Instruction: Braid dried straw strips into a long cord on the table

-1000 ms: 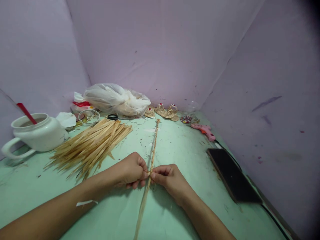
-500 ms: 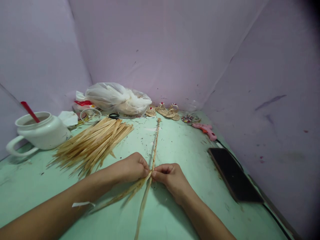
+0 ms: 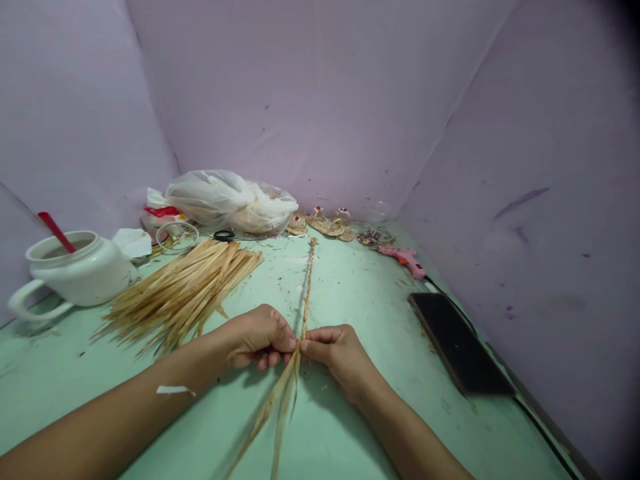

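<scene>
A long thin braided straw cord [image 3: 307, 287] lies on the green table [image 3: 360, 300], running from my hands toward the far wall. My left hand [image 3: 257, 339] and my right hand [image 3: 336, 355] pinch it together at its near end, fingertips almost touching. Loose straw strips [image 3: 277, 407] hang from that pinch point toward me, spread slightly apart. A heap of dry straw strips [image 3: 185, 290] lies to the left of my left hand.
A white pot with a red stick [image 3: 75, 270] stands at the far left. A plastic bag [image 3: 230, 200], scissors [image 3: 225, 235], small woven straw pieces [image 3: 327, 223], a bead dish [image 3: 373, 237] and a pink glue gun [image 3: 405, 259] line the back. A dark phone [image 3: 457, 343] lies at right.
The loose strips below my hands swung out to the left and have now come back closer together. Both hands stay pinched at the same spot on the cord.
</scene>
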A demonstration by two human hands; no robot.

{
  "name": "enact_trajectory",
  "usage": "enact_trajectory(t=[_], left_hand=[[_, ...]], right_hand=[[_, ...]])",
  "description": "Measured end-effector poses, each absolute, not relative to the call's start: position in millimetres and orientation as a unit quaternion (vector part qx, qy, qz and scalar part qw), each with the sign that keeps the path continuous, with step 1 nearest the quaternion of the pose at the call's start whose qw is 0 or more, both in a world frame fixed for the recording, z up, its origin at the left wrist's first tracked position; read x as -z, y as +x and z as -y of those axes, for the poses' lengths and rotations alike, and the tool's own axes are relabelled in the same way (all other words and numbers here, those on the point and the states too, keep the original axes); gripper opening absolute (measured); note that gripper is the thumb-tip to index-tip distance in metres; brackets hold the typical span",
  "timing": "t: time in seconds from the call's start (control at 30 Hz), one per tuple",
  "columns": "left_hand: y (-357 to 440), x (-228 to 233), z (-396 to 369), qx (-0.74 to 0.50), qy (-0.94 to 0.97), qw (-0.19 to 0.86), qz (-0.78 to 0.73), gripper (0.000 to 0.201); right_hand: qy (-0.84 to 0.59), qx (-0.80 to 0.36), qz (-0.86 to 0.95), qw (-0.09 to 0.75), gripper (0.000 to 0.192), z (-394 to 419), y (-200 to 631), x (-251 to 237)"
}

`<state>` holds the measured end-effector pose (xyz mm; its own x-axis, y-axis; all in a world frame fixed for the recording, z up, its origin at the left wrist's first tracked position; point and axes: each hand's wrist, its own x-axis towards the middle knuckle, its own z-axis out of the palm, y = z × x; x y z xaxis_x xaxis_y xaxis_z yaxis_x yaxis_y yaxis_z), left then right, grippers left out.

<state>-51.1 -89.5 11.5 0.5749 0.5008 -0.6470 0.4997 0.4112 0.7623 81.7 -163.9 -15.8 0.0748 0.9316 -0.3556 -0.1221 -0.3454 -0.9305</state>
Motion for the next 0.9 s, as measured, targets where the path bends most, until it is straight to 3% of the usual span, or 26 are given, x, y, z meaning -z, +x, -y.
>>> enact_trajectory(t=[0.4,0.57,0.67,0.9], left_hand=[[-43,-12,110,-0.07,0.561,0.63,-0.533,0.005],[-40,-13,114,-0.085,0.495,0.704,-0.502,0.016],[-41,-11,114,-0.069,0.49,0.73,-0.473,0.012],[-43,-13,113,-0.044,0.58,0.659,-0.477,0.004]], right_hand=[[-0.576,-0.575,0.366,0.451,0.026,166,83,11],[-0.554,-0.583,0.372,0.464,0.023,166,82,11],[-0.528,-0.605,0.377,0.461,0.022,166,81,11],[-0.504,-0.647,0.37,0.436,0.025,165,89,12]])
